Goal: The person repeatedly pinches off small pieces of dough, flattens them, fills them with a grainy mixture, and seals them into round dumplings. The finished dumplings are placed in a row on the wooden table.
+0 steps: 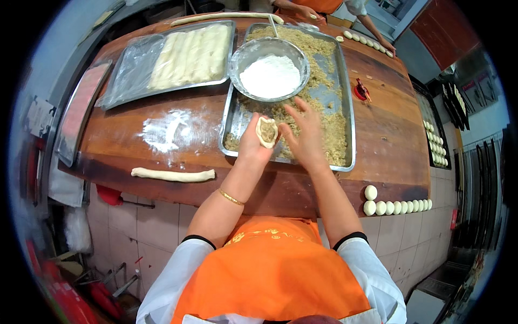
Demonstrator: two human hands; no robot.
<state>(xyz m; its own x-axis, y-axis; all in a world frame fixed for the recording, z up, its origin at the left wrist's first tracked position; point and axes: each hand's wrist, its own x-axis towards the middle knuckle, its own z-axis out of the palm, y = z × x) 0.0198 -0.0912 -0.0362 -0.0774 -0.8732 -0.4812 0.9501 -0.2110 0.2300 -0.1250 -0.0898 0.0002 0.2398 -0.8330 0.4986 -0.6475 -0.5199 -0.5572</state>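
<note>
Cupped in my left hand (255, 141) is a dough wrapper (266, 133) with crumbly tan filling inside and its rim standing up. My right hand (306, 135) is just right of it, fingers apart, slightly blurred, holding nothing that I can see. Both hands are over the near part of a metal tray (351, 137) of crumbly filling (332, 137). A metal bowl of white flour (270, 77) rests on that tray, a pale handle rising behind it. To the left, a dough rope (173, 175) lies near the table edge, in front of scattered flour (172, 131).
Plastic film covers dough strips (190, 56) on a tray at back left. Round filled dough pieces (398, 207) line the near right edge. A small red dish (361, 91) sits right of the filling. Across the table, a co-worker's hand (387, 46) touches a row of dough pieces (364, 39).
</note>
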